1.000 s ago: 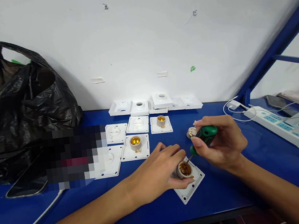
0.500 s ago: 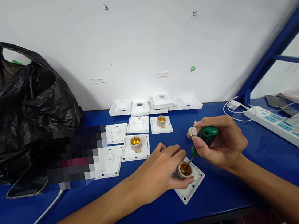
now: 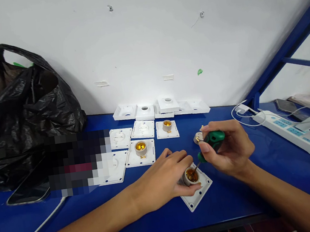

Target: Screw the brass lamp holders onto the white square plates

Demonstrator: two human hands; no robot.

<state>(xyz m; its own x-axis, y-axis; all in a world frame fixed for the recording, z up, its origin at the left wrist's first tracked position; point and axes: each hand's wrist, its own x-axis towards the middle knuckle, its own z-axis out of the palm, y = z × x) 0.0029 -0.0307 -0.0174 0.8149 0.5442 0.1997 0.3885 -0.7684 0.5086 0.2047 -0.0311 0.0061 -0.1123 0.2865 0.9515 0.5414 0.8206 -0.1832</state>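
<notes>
My left hand (image 3: 174,174) is closed around a round lamp socket (image 3: 190,176) with a brass-coloured inside. That socket sits on a square white base plate (image 3: 196,200), turned at an angle on the blue table. A screwdriver with a green handle (image 3: 214,140) is gripped in my right hand (image 3: 230,148). Its shaft slants down to the left, and the tip is inside the socket, where the exact contact is hidden. Just behind my right fingertips lies a loose grey socket (image 3: 198,138) with brass contacts, partly covered by the hand.
Left of my hands, two more plates carry brass-lined sockets (image 3: 141,148) (image 3: 167,125), beside several bare white plates (image 3: 143,129). White covers (image 3: 145,112) line the wall. A black plastic bag (image 3: 28,109) and phone (image 3: 29,189) are left; a power strip (image 3: 297,133) is right.
Almost nothing differs. The screwdriver handle and my right hand have shifted very slightly to the left; the left hand, socket and plate look still.
</notes>
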